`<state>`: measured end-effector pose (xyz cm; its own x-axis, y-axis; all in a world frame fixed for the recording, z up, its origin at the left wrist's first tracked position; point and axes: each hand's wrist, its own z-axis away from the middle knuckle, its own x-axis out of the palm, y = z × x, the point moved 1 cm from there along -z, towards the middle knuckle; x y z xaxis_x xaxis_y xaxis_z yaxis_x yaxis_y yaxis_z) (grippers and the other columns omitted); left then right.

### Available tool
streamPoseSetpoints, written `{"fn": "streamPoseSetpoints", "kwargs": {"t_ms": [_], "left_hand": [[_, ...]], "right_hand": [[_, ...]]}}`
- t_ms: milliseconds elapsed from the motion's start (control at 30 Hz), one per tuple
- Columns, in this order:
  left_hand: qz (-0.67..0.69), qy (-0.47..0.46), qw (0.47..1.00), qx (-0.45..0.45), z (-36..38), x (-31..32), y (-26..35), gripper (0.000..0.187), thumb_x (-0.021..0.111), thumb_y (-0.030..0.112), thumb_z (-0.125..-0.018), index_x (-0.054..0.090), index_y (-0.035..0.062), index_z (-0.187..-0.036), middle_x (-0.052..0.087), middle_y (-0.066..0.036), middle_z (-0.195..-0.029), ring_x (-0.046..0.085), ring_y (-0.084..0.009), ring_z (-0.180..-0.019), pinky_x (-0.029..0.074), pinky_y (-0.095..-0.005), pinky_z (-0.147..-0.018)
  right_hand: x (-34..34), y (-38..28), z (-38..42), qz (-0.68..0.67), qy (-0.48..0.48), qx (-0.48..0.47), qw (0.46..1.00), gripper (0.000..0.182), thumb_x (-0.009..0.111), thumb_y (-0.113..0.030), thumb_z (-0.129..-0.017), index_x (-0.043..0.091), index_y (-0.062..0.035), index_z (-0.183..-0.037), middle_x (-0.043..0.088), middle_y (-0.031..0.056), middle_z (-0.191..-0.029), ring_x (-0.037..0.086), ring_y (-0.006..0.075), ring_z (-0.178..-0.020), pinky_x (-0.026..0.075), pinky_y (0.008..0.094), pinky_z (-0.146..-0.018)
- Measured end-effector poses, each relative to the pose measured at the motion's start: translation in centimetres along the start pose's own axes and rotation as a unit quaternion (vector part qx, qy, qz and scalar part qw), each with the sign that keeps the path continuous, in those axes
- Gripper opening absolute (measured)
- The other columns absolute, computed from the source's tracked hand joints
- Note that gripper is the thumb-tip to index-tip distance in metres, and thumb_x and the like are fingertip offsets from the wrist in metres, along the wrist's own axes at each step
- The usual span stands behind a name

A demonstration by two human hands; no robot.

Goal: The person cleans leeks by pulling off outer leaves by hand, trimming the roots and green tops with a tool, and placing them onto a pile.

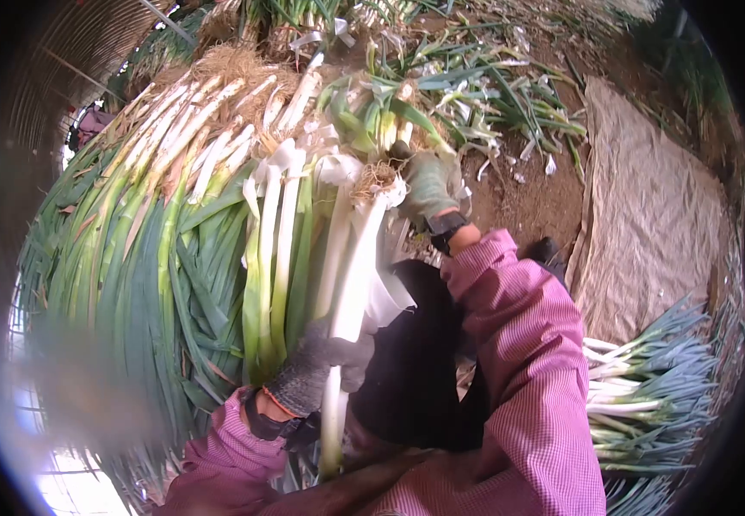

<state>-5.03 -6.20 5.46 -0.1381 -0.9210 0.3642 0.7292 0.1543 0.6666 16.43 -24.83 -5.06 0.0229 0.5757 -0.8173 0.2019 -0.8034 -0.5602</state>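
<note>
My left hand (pixel 319 368), in a dark grey knit glove, is closed around the stalk of a long green onion (pixel 355 292). The onion stands nearly upright, its thick white end and brown roots (pixel 378 181) pointing up and away from me. A loose white strip of peeled skin (pixel 390 298) hangs beside the stalk. My right hand (pixel 431 185), in a pale greenish glove, is just beyond the roots by some loose green leaves (pixel 390 107). Its fingers look curled, but what they hold, if anything, is hidden. Several white-stemmed onions (pixel 282 224) lie just left of the held one.
A large heap of unpeeled green onions (pixel 144 206) covers the left side, roots facing away. Stripped leaves (pixel 501 95) litter the brown soil ahead. At right a beige cloth (pixel 648 206) lies on the ground, with a pile of cleaned green onions (pixel 648 396) nearer me.
</note>
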Motion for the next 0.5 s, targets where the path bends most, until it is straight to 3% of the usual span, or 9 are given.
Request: {"fn": "streamPoseSetpoints", "kwargs": {"t_ms": [33, 67, 133, 200, 233, 267, 333, 467, 500], "left_hand": [[-0.010, 0.010, 1.000, 0.009, 0.7, -0.2, 0.0, 0.046, 0.070, 0.013, -0.076, 0.052, -0.0036, -0.115, 0.047, -0.003, -0.070, 0.043, -0.0112, -0.052, 0.035, -0.0248, -0.045], [-0.007, -0.011, 1.000, -0.002, 2.0, -0.2, -0.5, 0.046, 0.070, 0.013, -0.076, 0.052, -0.0038, -0.115, 0.048, -0.003, -0.070, 0.044, -0.0113, -0.052, 0.035, -0.0250, -0.045], [-0.004, -0.058, 0.998, -0.024, 5.1, -0.4, -2.1, 0.047, 0.070, 0.013, -0.077, 0.051, -0.0043, -0.116, 0.049, -0.004, -0.072, 0.045, -0.0117, -0.052, 0.036, -0.0253, -0.045], [-0.156, 0.116, 0.978, 0.071, 10.0, -5.5, -10.7, 0.043, 0.068, 0.011, -0.077, 0.052, -0.0039, -0.114, 0.052, -0.006, -0.072, 0.047, -0.0123, -0.052, 0.037, -0.0258, -0.045], [-0.160, 0.149, 0.974, 0.067, 11.6, -5.9, -11.0, 0.041, 0.068, 0.010, -0.077, 0.053, -0.0037, -0.113, 0.052, -0.006, -0.072, 0.048, -0.0127, -0.053, 0.038, -0.0261, -0.045], [-0.163, 0.182, 0.968, 0.062, 13.3, -6.4, -11.3, 0.039, 0.067, 0.009, -0.077, 0.053, -0.0035, -0.112, 0.053, -0.007, -0.072, 0.048, -0.0131, -0.053, 0.038, -0.0264, -0.045], [0.004, 0.131, 0.991, -0.020, 12.9, -2.6, -6.2, 0.036, 0.067, 0.008, -0.077, 0.054, -0.0030, -0.110, 0.054, -0.008, -0.072, 0.050, -0.0140, -0.053, 0.040, -0.0271, -0.045], [0.048, 0.131, 0.989, 0.043, 10.6, -2.9, -3.8, 0.038, 0.066, 0.004, -0.073, 0.055, -0.0031, -0.109, 0.054, -0.009, -0.068, 0.051, -0.0159, -0.051, 0.042, -0.0271, -0.045], [0.032, 0.104, 0.991, 0.083, 9.9, -2.7, -3.7, 0.039, 0.065, 0.003, -0.071, 0.056, -0.0040, -0.109, 0.054, -0.009, -0.068, 0.051, -0.0168, -0.051, 0.042, -0.0279, -0.044]], "right_hand": [[0.1, -0.4, 0.0, -0.029, 0.021, 0.031, 0.999, 0.056, 0.083, -0.028, -0.060, 0.064, -0.0146, -0.111, 0.070, 0.0151, -0.092, 0.068, 0.0304, -0.088, 0.054, 0.0387, -0.079], [0.4, -0.5, -0.2, -0.018, 0.026, 0.022, 0.999, 0.042, 0.072, -0.012, -0.069, 0.062, -0.0159, -0.110, 0.067, 0.0129, -0.087, 0.067, 0.0324, -0.086, 0.053, 0.0415, -0.077], [0.5, 3.2, -1.9, 0.336, 0.051, -0.081, 0.937, 0.027, 0.069, -0.022, -0.077, 0.067, -0.0103, -0.101, 0.069, 0.0098, -0.090, 0.068, 0.0281, -0.086, 0.054, 0.0379, -0.076], [-2.6, 6.5, -1.8, -0.087, 0.072, 0.073, 0.991, 0.037, 0.068, -0.032, -0.079, 0.066, -0.0046, -0.105, 0.070, 0.0143, -0.092, 0.068, 0.0262, -0.084, 0.054, 0.0358, -0.075], [-4.1, 8.2, -1.7, -0.274, 0.128, 0.133, 0.944, 0.044, 0.068, -0.037, -0.080, 0.066, -0.0017, -0.106, 0.070, 0.0166, -0.093, 0.068, 0.0253, -0.083, 0.053, 0.0347, -0.075], [-1.8, 9.1, -3.2, -0.243, 0.093, 0.176, 0.949, 0.047, 0.072, -0.034, -0.076, 0.065, 0.0002, -0.107, 0.069, 0.0167, -0.101, 0.067, 0.0243, -0.090, 0.053, 0.0356, -0.078], [0.0, 5.7, -1.5, -0.365, 0.128, -0.036, 0.922, 0.055, 0.080, -0.022, -0.068, 0.061, -0.0018, -0.116, 0.069, 0.0114, -0.102, 0.066, 0.0201, -0.090, 0.053, 0.0351, -0.080], [-5.3, 4.2, 0.9, -0.111, -0.053, 0.101, 0.987, 0.096, 0.085, -0.022, -0.057, 0.040, 0.0019, -0.138, 0.062, 0.0198, -0.119, 0.062, 0.0332, -0.106, 0.049, 0.0391, -0.095], [-6.3, 4.0, 2.3, 0.037, 0.031, 0.073, 0.996, 0.096, 0.084, -0.023, -0.058, 0.039, 0.0019, -0.139, 0.058, 0.0223, -0.124, 0.059, 0.0368, -0.112, 0.046, 0.0431, -0.099]]}}
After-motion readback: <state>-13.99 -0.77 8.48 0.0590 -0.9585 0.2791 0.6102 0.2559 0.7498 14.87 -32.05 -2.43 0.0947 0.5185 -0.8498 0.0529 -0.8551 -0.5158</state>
